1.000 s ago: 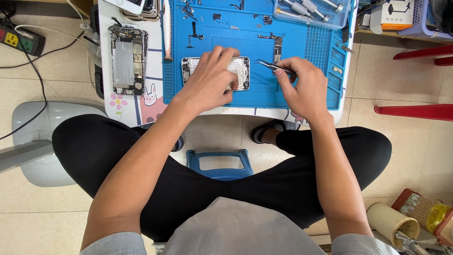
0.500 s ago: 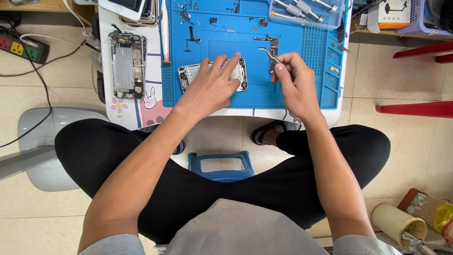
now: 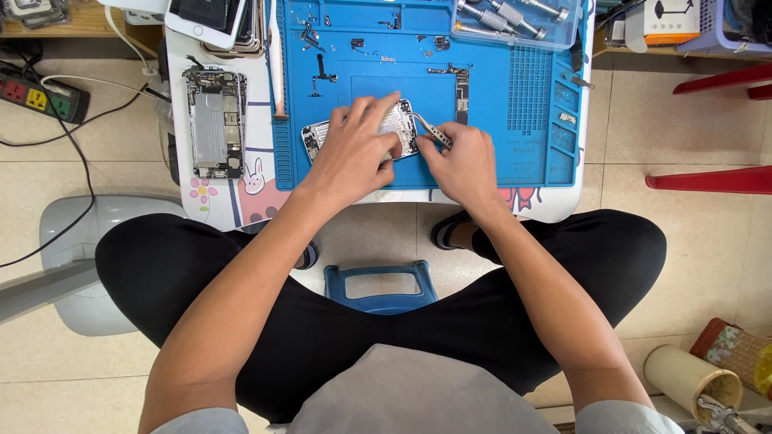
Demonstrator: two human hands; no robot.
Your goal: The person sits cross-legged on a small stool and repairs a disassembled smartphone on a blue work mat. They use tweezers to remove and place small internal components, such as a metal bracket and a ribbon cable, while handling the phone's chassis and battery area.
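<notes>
the left hand (image 3: 354,153) lies flat, fingers spread, on 1 opened phone shell (image 3: 366,133) near the front edge of the blue mat (image 3: 498,128). the right hand (image 3: 462,165) pinches 1 pair of tweezers (image 3: 433,132), tips at the shell's right end. 1 second gutted phone (image 3: 215,120) lies at the table's left edge; tiled floor below.

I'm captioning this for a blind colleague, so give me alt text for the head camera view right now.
Seen from above, a seated person's left hand presses on an opened phone lying on a blue repair mat, while the right hand works metal tweezers at the phone's edge. Another opened phone lies left of the mat, and a clear tray of screwdrivers sits at its top right.
</notes>
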